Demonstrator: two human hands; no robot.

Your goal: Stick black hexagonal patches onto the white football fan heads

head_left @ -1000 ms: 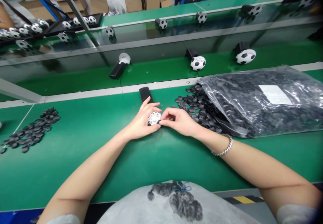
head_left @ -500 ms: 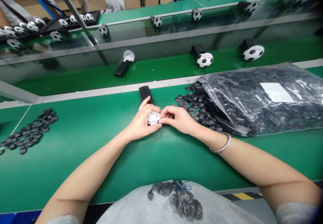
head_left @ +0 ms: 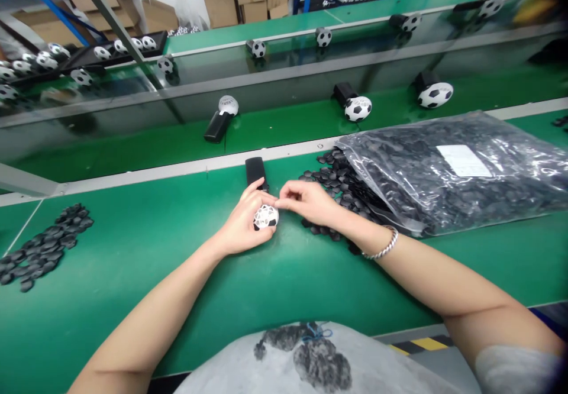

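Note:
My left hand (head_left: 239,221) is wrapped round a small toy football (head_left: 265,217), white with open, unfilled patches on top and some black patches at its lower side. A black handle (head_left: 254,171) sticks out beyond my fingers, apparently joined to the ball. With thumb and forefinger pinched together, my right hand (head_left: 306,202) touches the ball's upper right side or the left fingertips. Whatever it pinches, if anything, is too small to make out. Just right of that hand lies a heap of loose black patch pieces (head_left: 331,175).
A clear plastic bag (head_left: 399,163) of black pieces lies open on the right of the green table (head_left: 199,299). Another pile of black pieces (head_left: 48,243) is at the left. Beyond the metal edge, footballs with black handles (head_left: 357,109) rest on a green conveyor belt (head_left: 275,125).
My right hand has shifted from the ball's right side to its upper right, uncovering a black patch low on the ball. The camera view has moved slightly.

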